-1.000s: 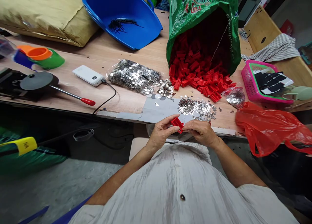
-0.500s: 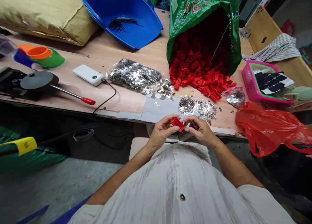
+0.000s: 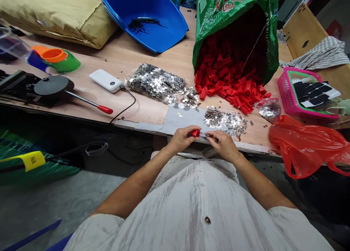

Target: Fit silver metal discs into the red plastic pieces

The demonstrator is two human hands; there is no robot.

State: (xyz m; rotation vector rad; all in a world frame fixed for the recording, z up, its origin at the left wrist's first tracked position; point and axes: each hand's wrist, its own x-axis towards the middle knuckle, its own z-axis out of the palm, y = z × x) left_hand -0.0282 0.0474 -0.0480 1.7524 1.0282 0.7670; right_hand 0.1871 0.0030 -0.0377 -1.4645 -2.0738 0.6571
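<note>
- the table (image 3: pixel 109 54) runs across in front of you, and your work sits at its near edge.
- the green sack (image 3: pixel 235 10) gapes at about one o'clock from your hands, loose red pieces (image 3: pixel 218 83) in its mouth.
- your left hand (image 3: pixel 182 138) pinches the red piece; your right hand (image 3: pixel 225 145) grips a slender tool in a pinch.
- the pile of small metal bits (image 3: pixel 213 117) lies at about one o'clock from where your hands face each other.
- the red piece (image 3: pixel 195 133) is at two o'clock from your left hand, which is nearer, and ten from your right; its long axis can't be judged, as your grip covers much of it.
- the thin tool (image 3: pixel 202 134) points from four o'clock toward ten, straight at the red piece; whether its tip touches or stops just short, you can't tell here.
</note>
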